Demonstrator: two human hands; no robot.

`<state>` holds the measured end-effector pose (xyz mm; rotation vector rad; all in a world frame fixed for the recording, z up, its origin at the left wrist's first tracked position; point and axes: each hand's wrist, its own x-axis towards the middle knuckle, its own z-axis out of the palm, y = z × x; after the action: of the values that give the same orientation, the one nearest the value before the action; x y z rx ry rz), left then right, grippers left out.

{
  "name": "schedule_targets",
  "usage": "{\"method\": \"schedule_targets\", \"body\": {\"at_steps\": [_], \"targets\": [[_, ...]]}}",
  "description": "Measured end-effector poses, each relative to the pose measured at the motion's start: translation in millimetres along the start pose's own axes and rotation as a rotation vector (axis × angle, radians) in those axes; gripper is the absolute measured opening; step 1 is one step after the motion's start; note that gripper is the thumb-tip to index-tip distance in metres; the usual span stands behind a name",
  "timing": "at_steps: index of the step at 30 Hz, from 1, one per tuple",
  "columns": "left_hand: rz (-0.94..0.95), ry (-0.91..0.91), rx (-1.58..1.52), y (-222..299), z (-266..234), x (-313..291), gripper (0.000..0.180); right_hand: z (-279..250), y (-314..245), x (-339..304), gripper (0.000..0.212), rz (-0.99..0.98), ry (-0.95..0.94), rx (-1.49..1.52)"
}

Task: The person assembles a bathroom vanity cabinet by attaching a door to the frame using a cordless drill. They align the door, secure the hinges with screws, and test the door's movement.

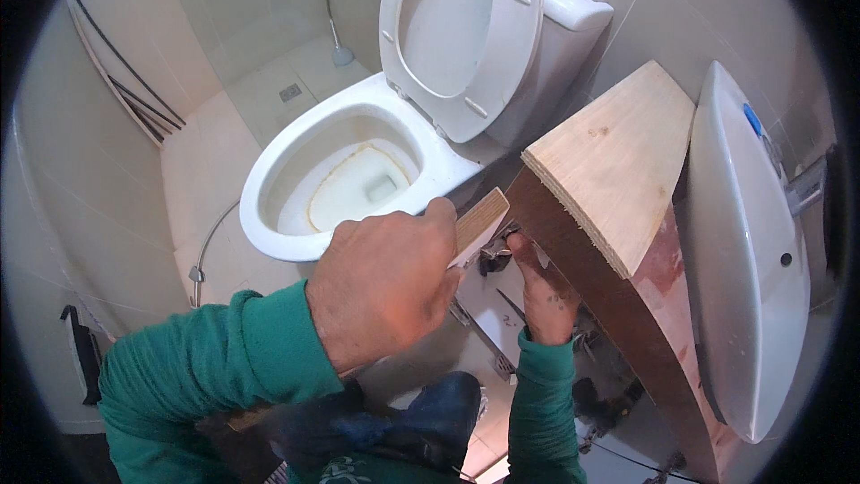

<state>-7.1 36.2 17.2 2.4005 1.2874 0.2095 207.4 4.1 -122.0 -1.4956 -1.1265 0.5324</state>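
My left hand (pixel 390 278) is closed around a narrow wooden strip (pixel 484 220) with a pale side face; its cut end points up beyond my knuckles. To the right, my right hand (pixel 545 291) is low beside a curved brown panel (pixel 600 278). Its fingers are closed around a small metal piece (pixel 495 253), too hidden to name. On top of the curved panel rests a pale plywood board (pixel 618 161) with a rough cut edge. Both of my forearms wear green sleeves.
A white toilet (pixel 269 148) with its lid and seat raised stands ahead. A white washbasin (pixel 752 287) leans on the right behind the panel. Dark loose parts (pixel 609 399) lie on the floor near my right forearm. A hose (pixel 210 237) hangs left of the toilet.
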Motion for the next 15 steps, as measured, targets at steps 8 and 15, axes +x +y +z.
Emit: {"method": "schedule_targets", "body": {"at_steps": [8, 15], "targets": [[0.041, 0.066, -0.027, -9.8, 4.7, 2.1, 0.036, 10.8, 21.2, -4.3, 0.037, -0.041, 0.101, 0.15], [0.216, 0.255, 0.034, -21.5, 15.9, 4.8, 0.034, -7.3, 79.7, -39.0, 0.037, -0.044, 0.23, 0.567]]}}
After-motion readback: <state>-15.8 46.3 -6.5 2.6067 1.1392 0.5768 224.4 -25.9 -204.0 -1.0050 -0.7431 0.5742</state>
